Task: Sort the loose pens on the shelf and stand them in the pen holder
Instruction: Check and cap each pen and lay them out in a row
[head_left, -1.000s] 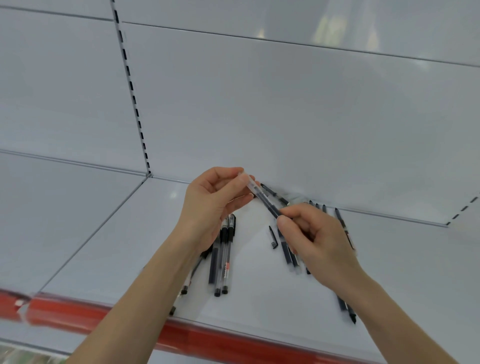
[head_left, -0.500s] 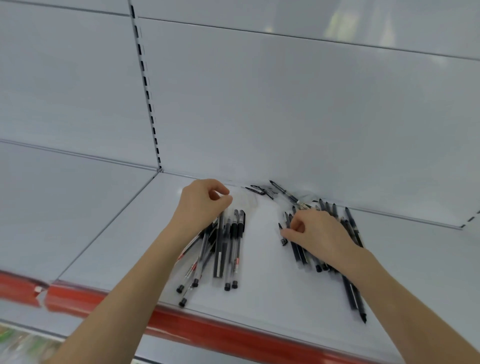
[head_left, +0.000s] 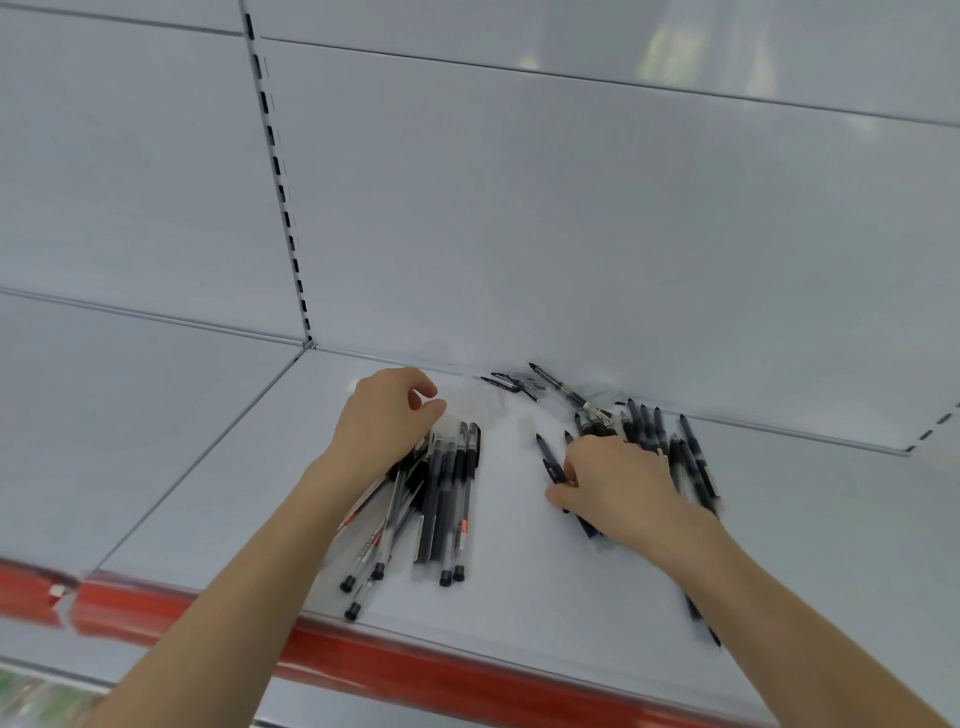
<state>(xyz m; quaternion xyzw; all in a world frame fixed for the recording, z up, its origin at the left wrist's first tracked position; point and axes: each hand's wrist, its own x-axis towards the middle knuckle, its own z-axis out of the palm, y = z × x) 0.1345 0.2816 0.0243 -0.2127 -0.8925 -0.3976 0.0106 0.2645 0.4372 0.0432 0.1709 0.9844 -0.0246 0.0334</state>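
On the white shelf (head_left: 519, 571) the pens lie in two heaps midway between the back edge and the front edge with its red strip (head_left: 363, 654).

The left hand (head_left: 387, 421) rests on the upper ends of the clear pens (head_left: 441, 509), fingers curled. I cannot tell whether it pinches anything. These pens have black caps and red-and-white labels, with print too small to read.

The right hand (head_left: 618, 483) lies on the black pens (head_left: 691, 462), fingers and thumb curled round one dark barrel.

A few stray pens (head_left: 558, 387) lie along the back edge, touching the back panel (head_left: 571, 234).
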